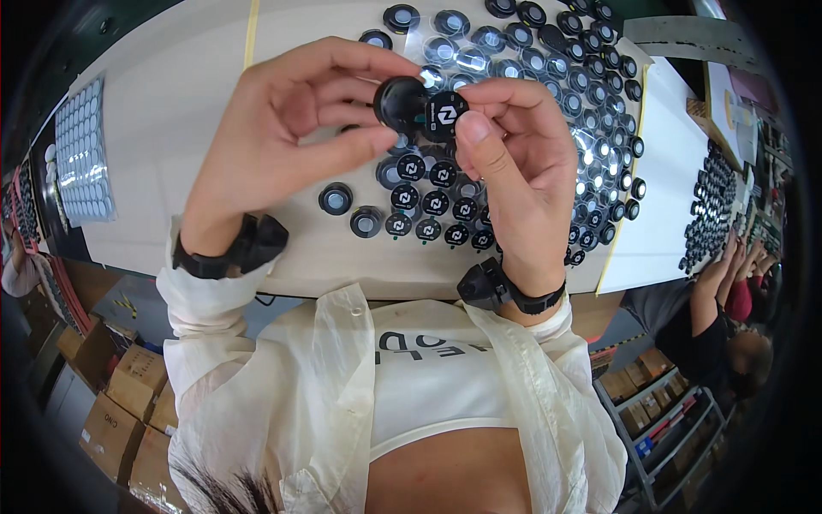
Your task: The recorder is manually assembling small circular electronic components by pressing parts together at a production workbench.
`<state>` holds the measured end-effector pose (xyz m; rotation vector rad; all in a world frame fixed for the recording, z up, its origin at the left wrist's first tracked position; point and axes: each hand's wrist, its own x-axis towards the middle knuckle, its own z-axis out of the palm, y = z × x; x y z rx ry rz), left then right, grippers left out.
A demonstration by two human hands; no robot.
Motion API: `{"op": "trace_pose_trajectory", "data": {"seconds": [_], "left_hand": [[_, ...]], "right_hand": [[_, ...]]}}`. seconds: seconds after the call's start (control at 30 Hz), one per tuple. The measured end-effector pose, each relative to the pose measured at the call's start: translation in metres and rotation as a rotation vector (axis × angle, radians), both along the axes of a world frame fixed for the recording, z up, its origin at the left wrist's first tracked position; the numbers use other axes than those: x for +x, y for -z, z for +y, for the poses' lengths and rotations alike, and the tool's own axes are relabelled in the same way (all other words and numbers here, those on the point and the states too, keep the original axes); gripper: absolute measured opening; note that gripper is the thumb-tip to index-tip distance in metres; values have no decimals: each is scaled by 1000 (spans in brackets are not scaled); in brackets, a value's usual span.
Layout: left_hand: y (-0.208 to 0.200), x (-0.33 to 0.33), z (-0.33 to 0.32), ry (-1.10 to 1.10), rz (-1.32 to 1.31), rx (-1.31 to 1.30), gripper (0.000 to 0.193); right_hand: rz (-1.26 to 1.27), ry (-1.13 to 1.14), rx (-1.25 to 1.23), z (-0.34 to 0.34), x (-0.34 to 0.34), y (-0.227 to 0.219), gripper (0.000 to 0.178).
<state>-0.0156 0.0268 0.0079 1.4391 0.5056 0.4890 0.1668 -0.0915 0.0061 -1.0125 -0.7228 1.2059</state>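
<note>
Above the table my left hand (257, 141) grips a black round disc-shaped part (397, 101) by its edge, between thumb and fingertips. Close to its right side, my right hand (522, 167) pinches a black round label (445, 115) with a white emblem between thumb and index finger. The label seems to meet or overlap the disc's edge; I cannot tell whether they touch. Below both hands lies a sheet of similar round labels (435, 203) in rows. Two black round parts (336, 199) rest left of those labels.
Many black round parts (578, 81) with pale centres cover the table's far right. A sheet of round pale stickers (83, 154) lies at the left. Other people's hands (728, 261) are among more round parts (712, 201) at the far right. Cardboard boxes (137, 381) stand lower left.
</note>
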Motion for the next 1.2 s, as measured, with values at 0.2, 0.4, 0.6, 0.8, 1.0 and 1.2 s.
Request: {"op": "trace_pose_trajectory", "data": {"seconds": [0.2, 0.4, 0.6, 0.8, 1.0, 1.2], "left_hand": [[9, 11, -20, -121, -130, -21, 47], [4, 18, -26, -225, -17, 64, 43], [5, 19, -29, -263, -14, 75, 42], [5, 21, -30, -289, -16, 103, 41], [4, 23, -35, -344, 45, 200, 40], [8, 22, -33, -346, 61, 220, 39]], "right_hand": [[-165, 68, 34, 1, -3, -1, 19], [-238, 113, 23, 2, -2, 3, 14], [-285, 127, 12, 4, -3, 6, 13], [-355, 165, 5, 4, -6, 10, 13], [-445, 268, 28, 6, -13, 14, 12], [-549, 262, 26, 8, -7, 16, 15]]}}
